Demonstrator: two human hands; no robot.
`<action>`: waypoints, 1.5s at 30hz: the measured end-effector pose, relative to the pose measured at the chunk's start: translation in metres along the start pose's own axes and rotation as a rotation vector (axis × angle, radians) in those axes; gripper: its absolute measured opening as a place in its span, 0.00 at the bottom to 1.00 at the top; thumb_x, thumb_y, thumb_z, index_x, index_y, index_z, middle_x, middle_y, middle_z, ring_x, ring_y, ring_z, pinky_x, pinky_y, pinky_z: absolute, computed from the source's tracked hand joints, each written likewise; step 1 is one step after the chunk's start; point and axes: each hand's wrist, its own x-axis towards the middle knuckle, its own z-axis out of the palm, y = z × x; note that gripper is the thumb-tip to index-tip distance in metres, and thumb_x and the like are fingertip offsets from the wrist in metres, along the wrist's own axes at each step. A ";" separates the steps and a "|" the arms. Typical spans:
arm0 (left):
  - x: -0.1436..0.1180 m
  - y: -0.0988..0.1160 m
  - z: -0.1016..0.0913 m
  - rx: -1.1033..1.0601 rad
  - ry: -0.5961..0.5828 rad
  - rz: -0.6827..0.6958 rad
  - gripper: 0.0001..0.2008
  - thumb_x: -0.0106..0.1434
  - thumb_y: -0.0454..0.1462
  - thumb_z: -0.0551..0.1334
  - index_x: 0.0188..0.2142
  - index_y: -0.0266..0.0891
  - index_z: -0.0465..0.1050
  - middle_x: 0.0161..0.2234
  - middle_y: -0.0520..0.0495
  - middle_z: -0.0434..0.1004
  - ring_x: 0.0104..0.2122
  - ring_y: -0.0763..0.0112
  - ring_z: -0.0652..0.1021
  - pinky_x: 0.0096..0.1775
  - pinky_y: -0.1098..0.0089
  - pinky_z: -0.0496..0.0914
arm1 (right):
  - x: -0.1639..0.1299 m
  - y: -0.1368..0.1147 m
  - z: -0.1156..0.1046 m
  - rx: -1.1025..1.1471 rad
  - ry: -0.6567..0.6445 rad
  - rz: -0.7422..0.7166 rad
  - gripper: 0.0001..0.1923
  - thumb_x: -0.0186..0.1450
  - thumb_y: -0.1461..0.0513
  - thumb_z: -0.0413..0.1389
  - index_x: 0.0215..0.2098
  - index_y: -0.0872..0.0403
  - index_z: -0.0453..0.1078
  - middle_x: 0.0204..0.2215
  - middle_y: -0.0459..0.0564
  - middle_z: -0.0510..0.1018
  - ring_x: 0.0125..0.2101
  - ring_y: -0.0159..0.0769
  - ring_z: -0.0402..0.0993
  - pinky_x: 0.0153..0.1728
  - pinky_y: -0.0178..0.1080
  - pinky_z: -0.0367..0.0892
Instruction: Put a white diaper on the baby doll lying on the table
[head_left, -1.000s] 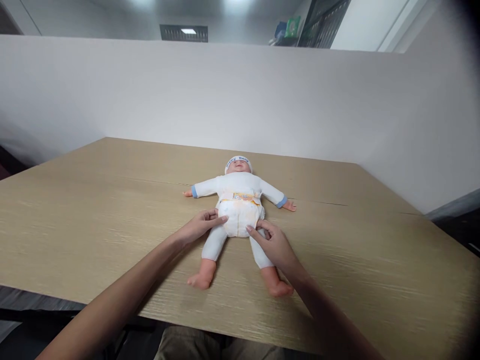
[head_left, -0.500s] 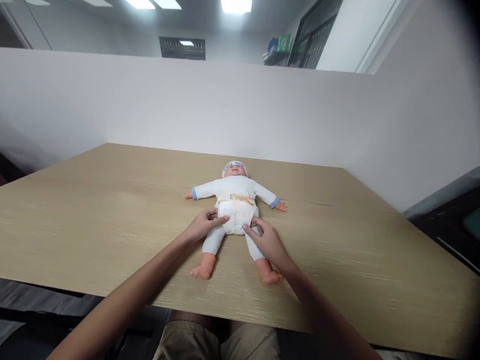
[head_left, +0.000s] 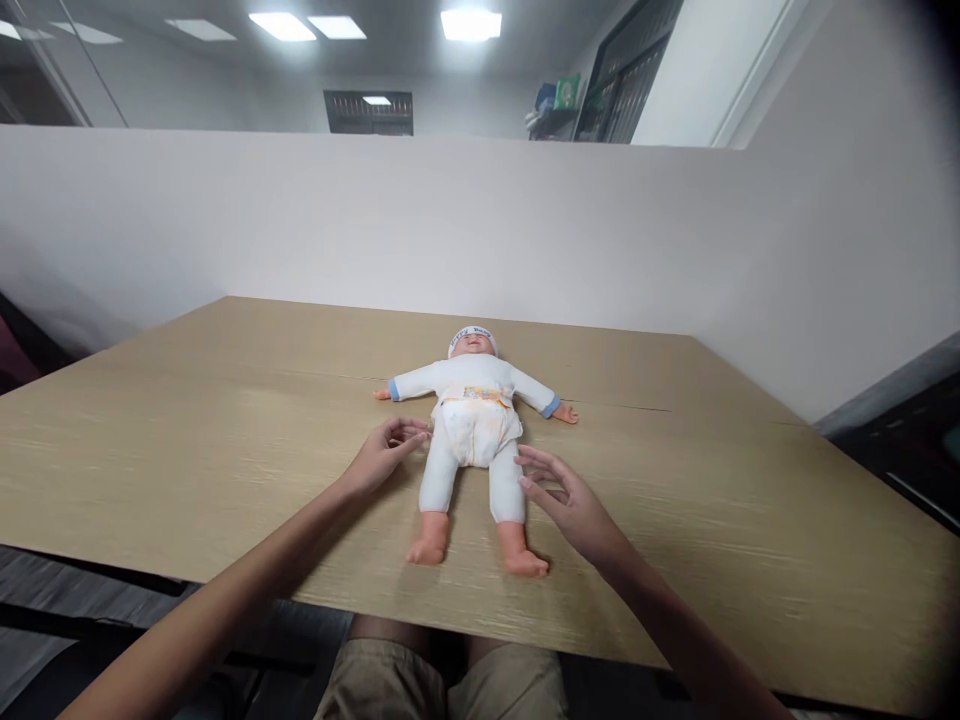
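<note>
A baby doll (head_left: 476, 376) in a white suit with blue cuffs lies on its back, head toward the wall, arms spread, feet toward me. Around its hips sits a white diaper (head_left: 474, 432) with an orange patterned waistband. My left hand (head_left: 386, 452) is beside the doll's hip on the left, fingers apart and slightly curled, holding nothing. On the other side, my right hand (head_left: 562, 490) is next to the doll's thigh with thumb and fingers parted. Its fingertips are close to the leg; whether they touch it I cannot tell.
The doll lies on a wide wooden table (head_left: 262, 420) with a seam across it. Behind the table rises a white wall (head_left: 480, 220) with glass above. A dark object (head_left: 900, 440) stands past the right edge. My knees are under the near edge.
Both hands have let go of the diaper's leg edges and moved outward, to either side of the doll. The doll's legs have come closer together.
</note>
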 end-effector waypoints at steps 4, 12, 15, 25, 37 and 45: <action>0.021 -0.020 -0.010 0.478 0.201 0.152 0.18 0.70 0.47 0.64 0.53 0.39 0.76 0.55 0.39 0.81 0.50 0.53 0.78 0.57 0.51 0.71 | 0.037 0.030 -0.012 -0.253 0.263 -0.105 0.23 0.69 0.51 0.60 0.57 0.53 0.72 0.55 0.61 0.81 0.48 0.50 0.78 0.51 0.55 0.76; 0.110 -0.039 -0.004 0.978 0.367 0.231 0.33 0.68 0.43 0.65 0.69 0.36 0.64 0.69 0.31 0.67 0.67 0.40 0.66 0.66 0.48 0.59 | 0.134 0.049 -0.011 -1.034 0.439 -0.377 0.29 0.73 0.59 0.53 0.70 0.58 0.62 0.66 0.67 0.71 0.63 0.59 0.65 0.62 0.56 0.62; 0.135 -0.043 -0.003 1.038 0.337 0.219 0.32 0.66 0.47 0.66 0.66 0.36 0.67 0.62 0.31 0.76 0.62 0.41 0.71 0.62 0.50 0.62 | 0.159 0.050 -0.008 -1.082 0.410 -0.366 0.28 0.74 0.58 0.51 0.70 0.58 0.62 0.64 0.66 0.73 0.61 0.57 0.67 0.61 0.53 0.62; 0.142 -0.044 -0.003 1.113 0.250 0.167 0.30 0.67 0.55 0.63 0.61 0.39 0.71 0.51 0.35 0.82 0.53 0.43 0.77 0.55 0.51 0.65 | 0.172 0.045 -0.008 -1.171 0.306 -0.205 0.28 0.77 0.56 0.50 0.69 0.63 0.65 0.53 0.67 0.80 0.52 0.58 0.74 0.52 0.50 0.65; 0.027 0.050 0.008 0.817 0.169 -0.198 0.16 0.63 0.45 0.67 0.46 0.43 0.65 0.40 0.42 0.84 0.38 0.50 0.83 0.32 0.66 0.64 | 0.089 -0.031 -0.016 -0.776 0.125 -0.139 0.17 0.70 0.60 0.53 0.55 0.53 0.74 0.50 0.58 0.82 0.47 0.50 0.78 0.44 0.43 0.69; -0.206 0.067 0.083 0.464 0.036 -0.070 0.26 0.60 0.43 0.69 0.54 0.45 0.62 0.44 0.43 0.81 0.43 0.49 0.83 0.41 0.58 0.75 | -0.060 -0.073 -0.055 -0.574 -0.046 -0.281 0.25 0.68 0.60 0.55 0.63 0.45 0.72 0.57 0.52 0.81 0.54 0.49 0.79 0.52 0.47 0.74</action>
